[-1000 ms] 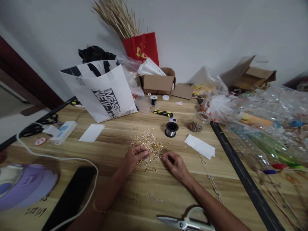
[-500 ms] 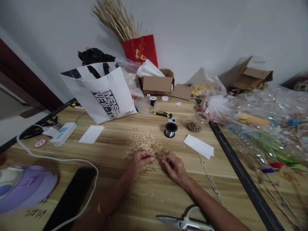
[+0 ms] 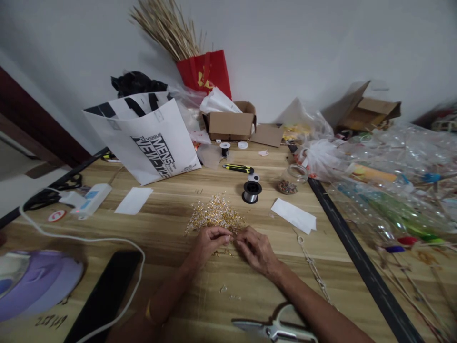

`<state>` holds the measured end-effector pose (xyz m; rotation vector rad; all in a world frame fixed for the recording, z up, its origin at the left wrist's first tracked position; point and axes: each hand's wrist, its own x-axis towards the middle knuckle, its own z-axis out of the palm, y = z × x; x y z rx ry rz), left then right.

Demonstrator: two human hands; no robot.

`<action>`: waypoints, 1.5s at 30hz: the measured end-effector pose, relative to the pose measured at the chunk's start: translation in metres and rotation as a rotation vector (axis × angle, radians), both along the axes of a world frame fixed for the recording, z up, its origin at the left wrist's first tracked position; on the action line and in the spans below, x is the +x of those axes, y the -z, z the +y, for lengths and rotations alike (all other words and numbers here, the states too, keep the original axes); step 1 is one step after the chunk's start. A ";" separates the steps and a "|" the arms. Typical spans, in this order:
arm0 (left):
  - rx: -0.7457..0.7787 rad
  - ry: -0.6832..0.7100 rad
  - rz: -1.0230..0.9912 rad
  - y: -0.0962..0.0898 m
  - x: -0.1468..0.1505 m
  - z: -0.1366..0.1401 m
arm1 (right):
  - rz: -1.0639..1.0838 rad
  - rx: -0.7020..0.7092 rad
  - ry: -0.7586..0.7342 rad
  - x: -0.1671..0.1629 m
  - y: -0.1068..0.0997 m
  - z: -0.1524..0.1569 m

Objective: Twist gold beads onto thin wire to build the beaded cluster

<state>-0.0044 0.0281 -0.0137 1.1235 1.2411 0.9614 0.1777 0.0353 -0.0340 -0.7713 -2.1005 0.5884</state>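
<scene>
A loose pile of small gold and clear beads [image 3: 214, 212] lies mid-table. At its near edge my left hand [image 3: 210, 243] is closed in a pinch, thumb against fingers; what it holds is too small to name. Facing it, my right hand [image 3: 256, 250] is pinched too, with its fingertips close to the left ones and their contents hidden. Below the fingers sits a short row of gold pieces [image 3: 223, 253]. Nearer me are tiny clear pieces [image 3: 223, 289]. Scissors [image 3: 273, 328] with pale handles lie beside my right forearm.
Behind the pile stand a wire spool [image 3: 252, 192], a utility knife [image 3: 238, 168] and a glass jar of beads [image 3: 291, 180]. White paper [image 3: 294, 214] and a knotted cord [image 3: 314, 269] lie right. A black phone [image 3: 105, 295], white cable [image 3: 103, 238] and paper bag [image 3: 150, 138] are left.
My right hand has moved slightly left, bringing its fingertips closer to my left ones. Both hands stay pinched. The whole view has shifted a little.
</scene>
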 end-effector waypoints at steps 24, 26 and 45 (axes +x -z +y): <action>0.002 -0.007 -0.023 0.000 0.000 0.000 | -0.028 -0.014 -0.006 0.000 0.002 0.001; 0.003 0.000 -0.023 0.000 0.000 0.000 | -0.030 -0.013 -0.006 0.000 0.002 0.001; 0.011 0.030 0.000 0.000 0.001 -0.001 | -0.030 -0.011 -0.016 -0.001 0.000 0.001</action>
